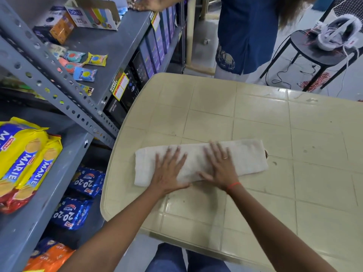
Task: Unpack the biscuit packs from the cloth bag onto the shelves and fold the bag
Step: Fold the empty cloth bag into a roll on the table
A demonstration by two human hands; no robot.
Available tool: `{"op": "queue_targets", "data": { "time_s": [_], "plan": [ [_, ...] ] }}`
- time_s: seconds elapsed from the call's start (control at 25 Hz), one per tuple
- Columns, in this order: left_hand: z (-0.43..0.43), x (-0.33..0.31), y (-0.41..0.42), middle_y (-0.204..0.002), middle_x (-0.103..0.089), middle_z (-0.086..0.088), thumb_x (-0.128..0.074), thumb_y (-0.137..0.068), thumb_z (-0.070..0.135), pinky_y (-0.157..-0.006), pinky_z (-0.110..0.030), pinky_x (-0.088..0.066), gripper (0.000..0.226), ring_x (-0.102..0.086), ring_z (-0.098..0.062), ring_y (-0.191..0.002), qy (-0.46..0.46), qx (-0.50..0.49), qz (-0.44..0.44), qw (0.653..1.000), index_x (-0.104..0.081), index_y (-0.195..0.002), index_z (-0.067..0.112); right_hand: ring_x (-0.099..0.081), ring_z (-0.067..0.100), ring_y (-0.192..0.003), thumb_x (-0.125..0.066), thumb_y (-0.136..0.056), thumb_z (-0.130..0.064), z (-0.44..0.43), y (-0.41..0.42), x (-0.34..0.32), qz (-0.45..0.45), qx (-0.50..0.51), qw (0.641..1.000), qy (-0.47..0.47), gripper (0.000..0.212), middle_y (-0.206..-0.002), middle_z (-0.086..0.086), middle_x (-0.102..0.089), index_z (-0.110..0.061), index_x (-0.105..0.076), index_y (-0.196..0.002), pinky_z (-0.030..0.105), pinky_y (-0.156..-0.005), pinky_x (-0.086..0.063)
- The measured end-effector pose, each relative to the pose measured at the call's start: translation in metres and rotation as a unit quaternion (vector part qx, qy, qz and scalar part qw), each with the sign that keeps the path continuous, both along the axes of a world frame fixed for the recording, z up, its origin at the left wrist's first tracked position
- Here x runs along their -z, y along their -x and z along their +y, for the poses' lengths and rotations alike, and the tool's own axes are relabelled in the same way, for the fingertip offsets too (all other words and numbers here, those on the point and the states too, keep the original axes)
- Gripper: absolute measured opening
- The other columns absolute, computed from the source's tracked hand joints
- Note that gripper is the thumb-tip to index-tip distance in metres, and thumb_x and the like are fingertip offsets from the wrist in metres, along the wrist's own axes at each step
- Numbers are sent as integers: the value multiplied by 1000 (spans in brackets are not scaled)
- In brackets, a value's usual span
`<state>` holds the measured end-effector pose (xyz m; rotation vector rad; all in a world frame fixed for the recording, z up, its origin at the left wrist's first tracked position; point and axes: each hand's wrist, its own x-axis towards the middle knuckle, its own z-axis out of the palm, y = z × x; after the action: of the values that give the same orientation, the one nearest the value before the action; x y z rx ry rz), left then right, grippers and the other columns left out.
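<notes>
Both hands — left hand (169,169), right hand (221,165) — press flat, fingers spread, grasping nothing, on the folded cloth bag (200,161) on the worktop (275,124); Marie packs (23,160) sit shelved, partly cut off.

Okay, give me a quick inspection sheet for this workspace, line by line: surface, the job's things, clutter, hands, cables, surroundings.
Surface: beige table with a tile pattern, some marks and scuffs.
Job's things: white cloth bag lies folded into a long strip on the table; yellow Marie packs and blue 20-20 packs sit on the grey shelves.
Clutter: nothing seen on the table besides the bag.
Hands: left hand and right hand both flat, palms down on the bag, fingers spread, gripping nothing.
Cables: loose wires trail on the floor under a black stool.
Surroundings: small sachets on the upper shelf; a person in blue stands beyond the table.
</notes>
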<state>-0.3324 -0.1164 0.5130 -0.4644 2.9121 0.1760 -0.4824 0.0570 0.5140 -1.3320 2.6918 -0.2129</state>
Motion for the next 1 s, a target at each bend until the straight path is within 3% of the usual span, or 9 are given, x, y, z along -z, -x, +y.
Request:
{"op": "queue_targets", "data": {
  "time_s": [0.08, 0.2, 0.32, 0.44, 0.68, 0.8, 0.88, 0.96, 1.0],
  "plan": [
    [2, 0, 2, -154, -35, -8, -46, -69, 69, -112, -58, -24, 91, -34, -28, -142, 32, 106, -1, 994, -37, -144, 17, -24, 30, -144, -44, -74, -65, 1, -24, 10, 7, -120, 993, -15, 89, -156, 11, -26, -15, -26, -147, 54, -116, -18],
    [-15, 3, -11, -125, -63, -10, -67, -61, 50, -85, -39, -53, 75, -64, -27, -107, 41, 135, 13, 990, -54, -125, 13, -51, 34, -128, -57, -76, -38, 11, -15, 17, -2, -70, 998, -1, 66, -141, 15, -51, -6, -48, -132, 55, -96, -48],
    [-27, 1, -17, -97, -67, -7, -82, -48, 28, -56, -29, -49, 75, -64, -23, -75, 65, 156, 21, 985, -58, -117, 14, -69, 33, -103, -64, -72, -2, 12, -7, 15, 21, -45, 997, 55, 37, -117, 16, -69, -1, -65, -109, 39, -72, -60],
    [-37, -3, -17, -87, -61, -7, -79, -49, 12, -50, -28, -43, 70, -57, -23, -63, 136, 158, 58, 976, -55, -114, 20, -69, 34, -95, -74, -60, 9, 8, -7, 9, -27, -7, 998, 62, 44, -110, 17, -69, 1, -64, -103, 35, -62, -59],
    [-46, 1, -39, -102, -45, -11, -54, -63, 7, -57, -32, -42, 61, -44, -26, -78, 220, 164, 79, 958, -46, -122, 19, -61, 38, -108, -49, -69, 5, 18, -10, 17, 7, 18, 999, 42, 34, -115, 15, -64, -11, -57, -98, 47, -80, -56],
    [-50, 2, -53, -104, -59, -12, -55, -63, 37, -65, -34, -41, 59, -57, -28, -81, 163, 198, 72, 964, -55, -118, 14, -53, 37, -124, -66, -60, -5, 34, -29, 24, 75, -6, 997, -22, 48, -133, 17, -57, -14, -61, -107, 58, -98, -44],
    [-47, -11, -30, -107, -63, -12, -49, -70, 52, -75, -37, -37, 53, -62, -29, -87, 100, 162, 84, 978, -63, -103, 13, -47, 34, -125, -70, -63, -20, 37, -49, 17, 38, 44, 996, 72, 48, -132, 16, -53, -12, -58, -109, 47, -106, -39],
    [-37, -24, 8, -129, -57, -11, -43, -82, 55, -95, -41, -38, 58, -58, -29, -114, 33, 78, 84, 993, -59, -120, 14, -53, 27, -104, -68, -71, -20, 24, -73, 2, -146, 279, 920, 234, 30, -106, 13, -56, -7, -59, -96, 39, -99, -40],
    [-32, -30, 28, -143, -47, -10, -42, -87, 55, -105, -42, -34, 63, -47, -27, -129, -20, 39, 56, 998, -47, -135, 15, -56, 22, -85, -66, -73, -21, 13, -81, -6, -271, 426, 804, 314, 19, -88, 11, -55, -6, -60, -83, 42, -93, -45]
  ]
}}
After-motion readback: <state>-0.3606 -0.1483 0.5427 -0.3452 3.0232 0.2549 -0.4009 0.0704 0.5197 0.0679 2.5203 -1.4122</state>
